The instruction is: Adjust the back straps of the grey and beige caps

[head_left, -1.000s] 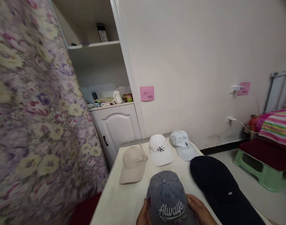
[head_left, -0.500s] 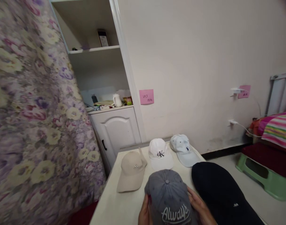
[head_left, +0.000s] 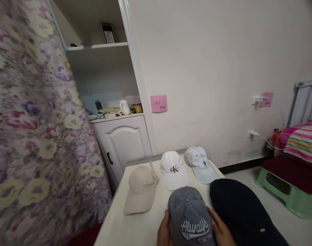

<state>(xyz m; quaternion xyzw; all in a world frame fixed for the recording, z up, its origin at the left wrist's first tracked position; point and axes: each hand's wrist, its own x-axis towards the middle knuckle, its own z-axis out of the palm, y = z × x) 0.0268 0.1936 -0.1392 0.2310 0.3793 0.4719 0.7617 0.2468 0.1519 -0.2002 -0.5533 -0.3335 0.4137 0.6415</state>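
Note:
A grey denim cap (head_left: 189,217) with white "Always" lettering sits at the near edge of a white table (head_left: 127,222). My left hand (head_left: 163,234) grips its left side and my right hand (head_left: 221,230) grips its right side. Right beside it lies a black cap (head_left: 244,213). Farther back lie a beige cap (head_left: 140,188), a white cap (head_left: 173,169) with a black logo and a pale blue cap (head_left: 200,164). My hands are cut off by the bottom edge.
A floral curtain (head_left: 30,136) hangs at the left. Behind the table stand a white cabinet (head_left: 122,140) with cluttered shelves and a wall with a pink note (head_left: 158,103). A green stool (head_left: 286,188) and striped bedding (head_left: 301,140) are at the right.
The view has shifted a little left. The grey cap and both hands have moved slightly to the right on the table, closer to the black cap.

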